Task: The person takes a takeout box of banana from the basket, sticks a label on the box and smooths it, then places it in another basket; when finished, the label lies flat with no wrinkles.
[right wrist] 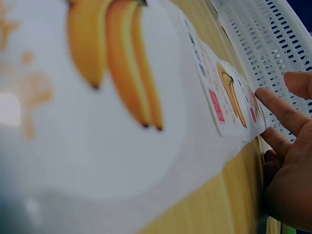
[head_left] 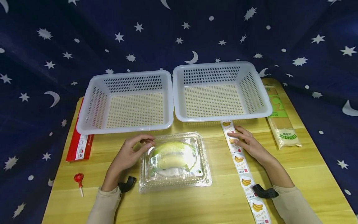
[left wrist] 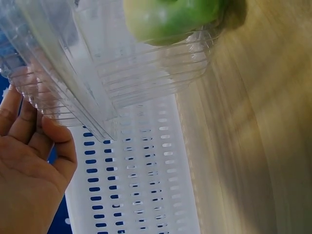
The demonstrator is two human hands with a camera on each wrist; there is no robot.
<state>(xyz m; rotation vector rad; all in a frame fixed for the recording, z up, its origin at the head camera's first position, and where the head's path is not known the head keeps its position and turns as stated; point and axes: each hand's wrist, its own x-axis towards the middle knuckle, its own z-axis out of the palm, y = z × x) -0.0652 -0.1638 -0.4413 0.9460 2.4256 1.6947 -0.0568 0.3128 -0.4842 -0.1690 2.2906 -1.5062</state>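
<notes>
1. Beneath the fingertips of the left hand (head_left: 127, 155) lies the far left corner of a clear plastic box (head_left: 174, 182). These fingers are loosely bent, with a gap between thumb and index finger. Whether the tips touch the lid cannot be told.
2. To the right of the left fingers, inside the closed box, sits a green and pale fruit (head_left: 171, 155), partly masked by glare.
3. Under the index finger of the right hand (head_left: 253, 147) lies a label strip (head_left: 241, 168) printed with bananas. These fingers are spread, the thumb apart from the index finger, whose tip touches the strip. The strip runs from the right basket (head_left: 221, 118) past the right wrist.
4. Beyond the left fingers stands the left basket (head_left: 126, 130); beyond the right fingers, the right basket.
5. To the right of the right fingers lies a clear and green packet (head_left: 281, 118).
6. To the left of the left fingers, on the wooden surface (head_left: 173, 207), lie a red packet (head_left: 72, 146) and, nearer the person, a red lollipop (head_left: 79, 178).
</notes>
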